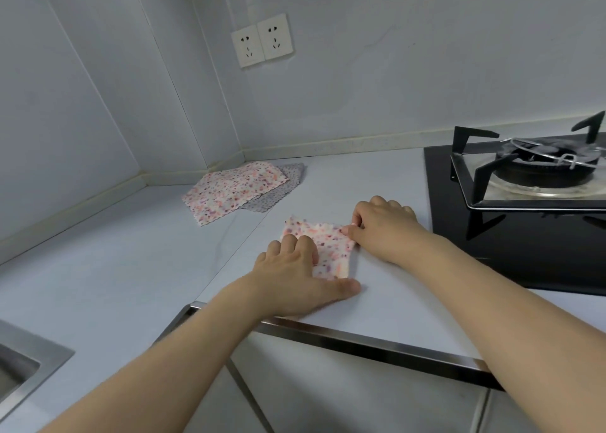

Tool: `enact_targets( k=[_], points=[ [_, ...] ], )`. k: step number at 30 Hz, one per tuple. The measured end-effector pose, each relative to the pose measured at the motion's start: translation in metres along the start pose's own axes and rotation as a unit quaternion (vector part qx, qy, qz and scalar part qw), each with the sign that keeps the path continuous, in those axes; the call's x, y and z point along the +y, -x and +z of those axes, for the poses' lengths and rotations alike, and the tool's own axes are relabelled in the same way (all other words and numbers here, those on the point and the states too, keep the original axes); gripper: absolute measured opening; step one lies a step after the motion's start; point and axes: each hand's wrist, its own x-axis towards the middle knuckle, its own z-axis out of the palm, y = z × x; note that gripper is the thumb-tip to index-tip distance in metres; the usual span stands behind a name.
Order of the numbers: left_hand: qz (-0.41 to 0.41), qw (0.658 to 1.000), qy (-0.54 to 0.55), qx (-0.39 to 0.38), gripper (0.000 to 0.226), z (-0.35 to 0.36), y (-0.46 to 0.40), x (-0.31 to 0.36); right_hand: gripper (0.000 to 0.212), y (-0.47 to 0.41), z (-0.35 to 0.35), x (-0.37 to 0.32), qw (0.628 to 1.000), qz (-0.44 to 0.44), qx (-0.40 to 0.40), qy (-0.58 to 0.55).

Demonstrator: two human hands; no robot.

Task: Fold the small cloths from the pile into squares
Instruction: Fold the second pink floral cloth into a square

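Pale grey kitchen surface (pixel 131 268) fills the frame, with a gas stove (pixel 524 183) at the right edge and a sink (pixel 19 377) at the lower left. Near the centre lies a small dotted cloth (pixel 331 245), already folded to a rough square. The left hand (pixel 295 275) presses on its lower left part with the fingers curved over the fabric and the thumb stretched along the near edge. The right hand (pixel 380 229) pinches the right corner between thumb and forefinger, as far as this wide view lets me see. The pile of unfolded cloths (pixel 236 186) waits in the upper left of centre, well apart from both hands. The main risk, I think, is that the layers slide when one hand lets go, because the fabric looks thin and the surface smooth, so the edges would no longer match. A pull by the right hand could also open the fold, or drag the cloth toward the stove just beside it.
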Motion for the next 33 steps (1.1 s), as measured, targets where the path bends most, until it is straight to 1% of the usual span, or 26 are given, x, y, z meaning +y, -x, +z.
enact_targets(
  k=[1, 2, 3, 4, 5, 6, 7, 9, 10, 11, 12, 13, 15, 16, 18, 20, 21, 22, 25, 26, 27, 28, 29, 30, 32, 33],
  points=[
    [-0.005, 0.998, 0.055, -0.026, 0.068, -0.007, -0.001, -0.002, 0.032, 0.002, -0.001, -0.001, 1.000, -0.003, 0.006, 0.003],
    [-0.016, 0.991, 0.128, -0.030, 0.064, -0.014, -0.004, -0.005, 0.036, 0.003, -0.002, -0.001, 1.000, -0.002, 0.011, 0.007],
    [-0.034, 0.980, 0.196, -0.005, 0.057, -0.017, -0.009, -0.010, 0.040, 0.004, -0.003, -0.002, 1.000, 0.003, 0.016, 0.007],
    [-0.055, 0.970, 0.232, 0.045, 0.048, -0.018, -0.016, -0.016, 0.044, 0.005, -0.004, -0.003, 1.000, 0.010, 0.020, 0.004],
    [-0.079, 0.966, 0.224, 0.100, 0.043, -0.018, -0.024, -0.022, 0.047, 0.005, -0.005, -0.004, 1.000, 0.019, 0.022, 0.001],
    [-0.107, 0.967, 0.193, 0.131, 0.042, -0.017, -0.030, -0.026, 0.048, 0.006, -0.006, -0.006, 0.999, 0.026, 0.022, 0.002],
    [-0.136, 0.969, 0.158, 0.133, 0.046, -0.016, -0.035, -0.027, 0.048, 0.006, -0.006, -0.007, 0.999, 0.027, 0.019, 0.011],
    [-0.171, 0.976, 0.081, 0.112, 0.053, -0.012, -0.044, -0.026, 0.044, 0.006, -0.007, -0.009, 0.999, 0.016, 0.000, 0.037],
    [-0.178, 0.977, 0.059, 0.106, 0.048, -0.012, -0.048, -0.024, 0.042, 0.007, -0.007, -0.010, 0.999, 0.011, -0.013, 0.040],
    [-0.181, 0.976, 0.066, 0.103, 0.039, -0.013, -0.052, -0.021, 0.038, 0.006, -0.007, -0.012, 0.999, 0.010, -0.027, 0.029],
    [-0.188, 0.972, 0.107, 0.097, 0.030, -0.015, -0.055, -0.018, 0.033, 0.006, -0.007, -0.014, 0.999, 0.013, -0.037, 0.003],
    [-0.196, 0.961, 0.176, 0.088, 0.023, -0.018, -0.057, -0.015, 0.027, 0.004, -0.006, -0.015, 0.998, 0.021, -0.042, -0.036],
    [-0.202, 0.923, 0.316, 0.089, 0.010, -0.021, -0.058, -0.012, 0.020, 0.002, -0.007, -0.016, 0.986, 0.048, -0.036, -0.156],
    [-0.196, 0.906, 0.360, 0.102, 0.004, -0.023, -0.057, -0.012, 0.018, 0.000, -0.007, -0.016, 0.969, 0.059, -0.024, -0.238],
    [-0.170, 0.881, 0.423, 0.126, 0.010, -0.023, -0.055, -0.015, 0.017, -0.003, -0.008, -0.017, 0.910, 0.067, 0.002, -0.410],
    [-0.136, 0.845, 0.502, 0.126, 0.017, -0.023, -0.053, -0.018, 0.022, -0.004, -0.008, -0.019, 0.848, 0.068, 0.003, -0.525],
    [-0.122, 0.826, 0.537, 0.116, 0.021, -0.023, -0.053, -0.020, 0.025, -0.004, -0.007, -0.020, 0.827, 0.071, -0.003, -0.558],
    [-0.110, 0.814, 0.560, 0.106, 0.021, -0.023, -0.053, -0.021, 0.028, -0.003, -0.008, -0.022, 0.808, 0.076, -0.006, -0.585],
    [-0.089, 0.811, 0.570, 0.096, 0.018, -0.023, -0.050, -0.018, 0.034, -0.004, -0.012, -0.024, 0.745, 0.118, -0.003, -0.656],
    [-0.083, 0.801, 0.585, 0.099, 0.018, -0.022, -0.050, -0.016, 0.028, -0.004, -0.014, -0.023, 0.727, 0.138, -0.003, -0.673],
    [-0.075, 0.785, 0.607, 0.101, 0.018, -0.022, -0.050, -0.015, 0.017, -0.004, -0.017, -0.022, 0.719, 0.150, -0.010, -0.678],
    [-0.068, 0.769, 0.628, 0.100, 0.017, -0.021, -0.051, -0.015, 0.011, -0.003, -0.018, -0.023, 0.722, 0.157, -0.021, -0.674],
    [-0.063, 0.760, 0.639, 0.100, 0.015, -0.019, -0.053, -0.015, 0.023, -0.002, -0.017, -0.023, 0.742, 0.158, -0.027, -0.651],
    [-0.063, 0.762, 0.635, 0.106, 0.016, -0.017, -0.055, -0.014, 0.034, -0.003, -0.014, -0.024, 0.783, 0.153, -0.023, -0.603],
    [-0.076, 0.807, 0.565, 0.155, 0.023, -0.012, -0.059, -0.011, 0.041, -0.003, -0.009, -0.026, 0.876, 0.135, 0.027, -0.462],
    [-0.082, 0.828, 0.519, 0.193, 0.027, -0.009, -0.060, -0.009, 0.039, -0.002, -0.006, -0.027, 0.905, 0.122, 0.062, -0.403]
  ],
)
